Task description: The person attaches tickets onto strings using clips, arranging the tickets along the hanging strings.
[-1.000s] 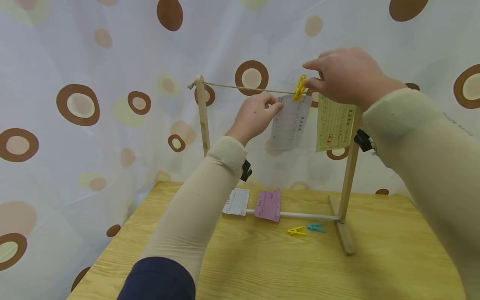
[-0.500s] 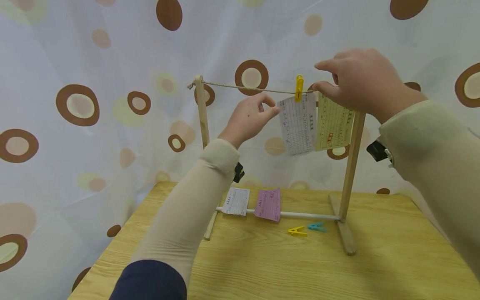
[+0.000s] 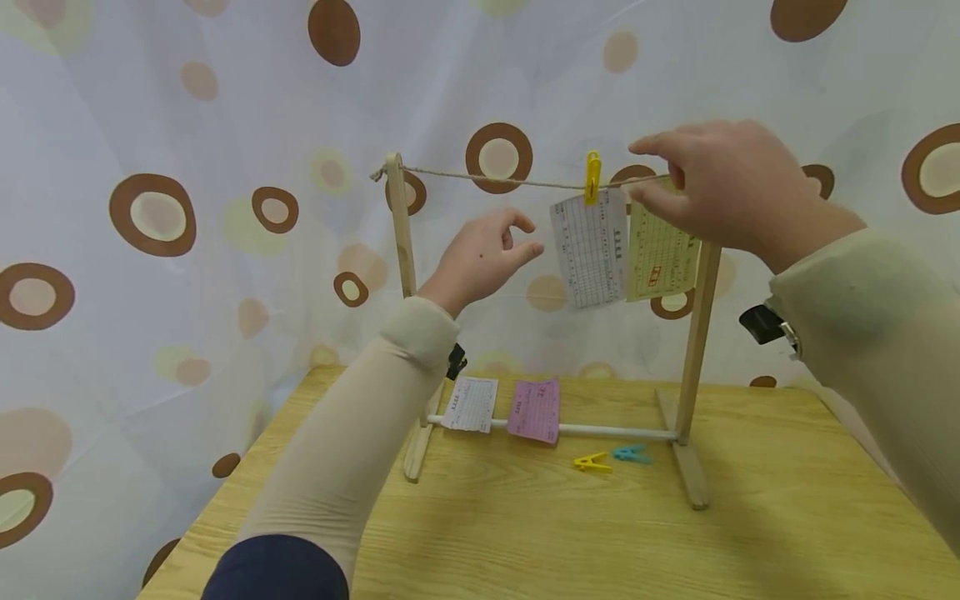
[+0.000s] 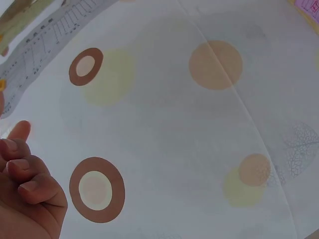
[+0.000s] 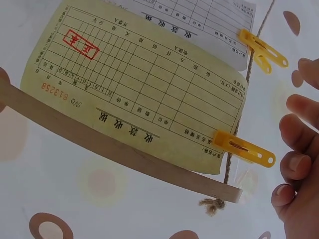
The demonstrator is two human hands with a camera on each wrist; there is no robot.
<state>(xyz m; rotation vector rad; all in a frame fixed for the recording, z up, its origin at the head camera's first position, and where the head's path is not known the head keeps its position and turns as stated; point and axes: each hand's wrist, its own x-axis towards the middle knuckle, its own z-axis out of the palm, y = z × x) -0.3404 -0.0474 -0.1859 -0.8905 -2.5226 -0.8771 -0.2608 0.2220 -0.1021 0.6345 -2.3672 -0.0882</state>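
Observation:
A white receipt slip (image 3: pixel 591 254) hangs from a thin rope (image 3: pixel 487 177), gripped at its top edge by a yellow clothespin (image 3: pixel 592 177). To its right hangs a yellow receipt slip (image 3: pixel 645 250), partly behind my right hand (image 3: pixel 731 183); the right wrist view shows a second yellow clothespin (image 5: pixel 244 148) fixing it to the rope. That hand holds nothing, thumb and index finger apart, right of the white slip's clothespin. Left of the white slip is my left hand (image 3: pixel 483 258), with a gap between thumb and index finger and nothing held.
A wooden frame with a right post (image 3: pixel 697 350) carries the rope. On its white lower bar (image 3: pixel 615 432) lie a white slip (image 3: pixel 471 404) and a pink slip (image 3: pixel 536 410). A loose yellow clothespin (image 3: pixel 592 463) and a blue one (image 3: pixel 632 454) lie on the wooden table (image 3: pixel 525 533).
Both hands have drawn away from the white slip, the left toward the lower left and the right rightward. The slip has swung to face forward, and its clothespin now stands upright.

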